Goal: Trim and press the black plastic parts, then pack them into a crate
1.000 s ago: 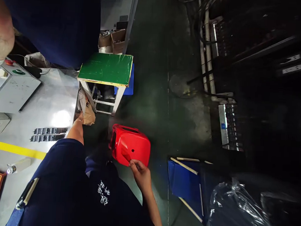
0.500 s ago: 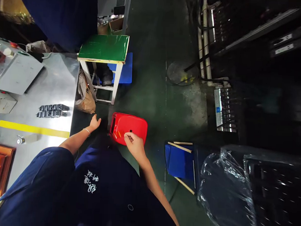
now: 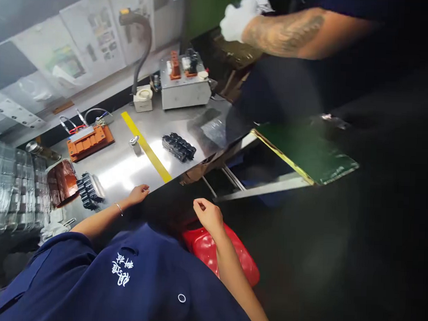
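My left hand (image 3: pixel 139 194) is over the front edge of the metal bench (image 3: pixel 115 173), its fingers loosely bent and nothing visible in them. Fingers curled in and thumb close to them, my right hand (image 3: pixel 209 217) is in front of the bench, with nothing seen in its grip. Below my right forearm is a red plastic stool (image 3: pixel 239 255), partly covered by the arm. On the bench beyond my hands lie black ribbed parts (image 3: pixel 179 146), a yellow tape strip (image 3: pixel 146 146) and a small bottle with a metal top (image 3: pixel 135 146).
Left on the bench are an orange fixture (image 3: pixel 90 142), more black parts (image 3: pixel 89 190) and stacked clear trays (image 3: pixel 16 191). A grey box (image 3: pixel 186 91) stands at the back. A green-topped stool (image 3: pixel 319 159) is to the right, below a co-worker's white-gloved hand (image 3: pixel 240 21).
The view has swung left and up toward the bench, bringing the co-worker's arm into sight. My right hand has moved from over the red stool toward the bench edge.
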### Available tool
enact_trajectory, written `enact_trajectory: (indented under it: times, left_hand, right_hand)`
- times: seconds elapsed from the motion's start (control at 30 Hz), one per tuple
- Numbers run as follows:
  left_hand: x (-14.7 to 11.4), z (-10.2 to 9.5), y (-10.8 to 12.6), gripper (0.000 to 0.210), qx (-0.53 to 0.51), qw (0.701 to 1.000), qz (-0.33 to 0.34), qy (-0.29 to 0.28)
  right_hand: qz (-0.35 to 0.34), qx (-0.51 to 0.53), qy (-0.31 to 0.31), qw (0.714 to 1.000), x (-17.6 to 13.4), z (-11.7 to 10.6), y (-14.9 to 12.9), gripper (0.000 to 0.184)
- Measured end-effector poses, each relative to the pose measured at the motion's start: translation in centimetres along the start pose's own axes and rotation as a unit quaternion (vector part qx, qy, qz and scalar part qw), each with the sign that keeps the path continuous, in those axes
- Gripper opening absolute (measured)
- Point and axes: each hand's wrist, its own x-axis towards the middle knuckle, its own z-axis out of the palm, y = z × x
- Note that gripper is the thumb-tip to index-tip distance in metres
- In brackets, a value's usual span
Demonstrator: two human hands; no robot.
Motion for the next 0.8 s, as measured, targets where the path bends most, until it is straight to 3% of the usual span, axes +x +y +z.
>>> enact_trajectory:
  times: [0.2,0.33,0.47,0.6,0.8]
  left_hand:
    - [1.7,-11.7,-7.5,0.032,-0.016,0.993,-0.010,0.113]
    - [4.5,-19.7,-12.6,0.032,0.017,0.988,-0.012,0.156]
    - [9.4,-25.9,-15.2,0.030,0.059,0.984,0.011,0.167]
    - [16.0,-29.2,-14.3,0.030,0.085,0.981,0.058,0.162]
    - [25.8,-30.7,-10.3,0.035,0.075,0.976,0.094,0.183]
  right_hand:
    - [-0.024,-0.053,0.049,0.997,5.8,2.2,-6.4,0.036]
    - [-0.052,-0.013,0.043,0.998,8.2,7.1,-12.5,0.039]
    - [-0.084,-0.002,0.003,0.996,9.4,12.5,-18.2,0.036]
    - [-0.155,-0.035,-0.039,0.987,10.2,15.4,-22.2,0.028]
    - [-0.275,-0.087,-0.108,0.951,12.6,17.1,-26.7,0.023]
